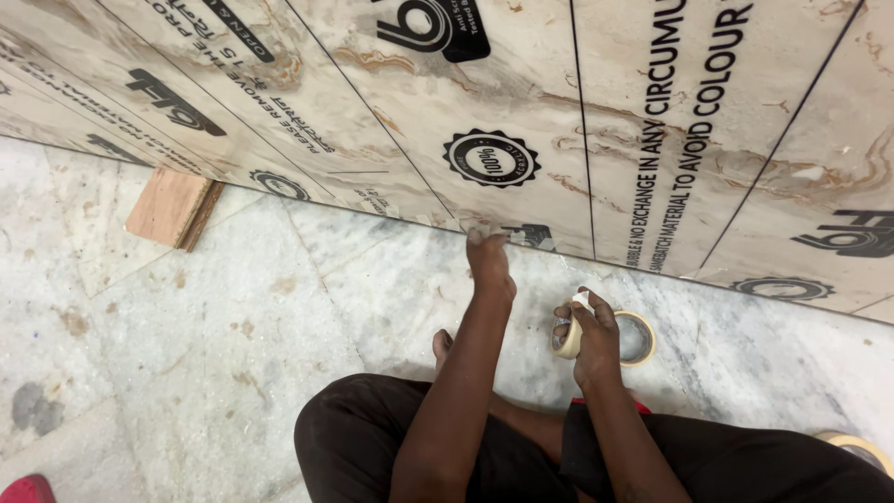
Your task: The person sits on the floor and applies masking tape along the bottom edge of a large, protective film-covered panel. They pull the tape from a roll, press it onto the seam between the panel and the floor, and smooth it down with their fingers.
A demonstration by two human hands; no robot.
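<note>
I am squatting on a marble floor in front of a wall of large marble-look tiles (pixel 521 112) covered in printed protective film. My left hand (pixel 488 261) reaches forward and presses a short strip of pale masking tape (pixel 477 231) against the bottom edge of the tiles, where they meet the floor. My right hand (pixel 589 333) is closed around a roll of cream masking tape (pixel 570 337), held just above the floor. Another tape roll (pixel 639 337) lies flat on the floor right behind that hand.
A small plywood offcut (pixel 172 207) leans at the wall base to the left. A third tape roll (pixel 857 447) shows at the lower right edge. My knees in dark trousers (pixel 372 447) fill the bottom. A red object (pixel 23 489) peeks in at bottom left.
</note>
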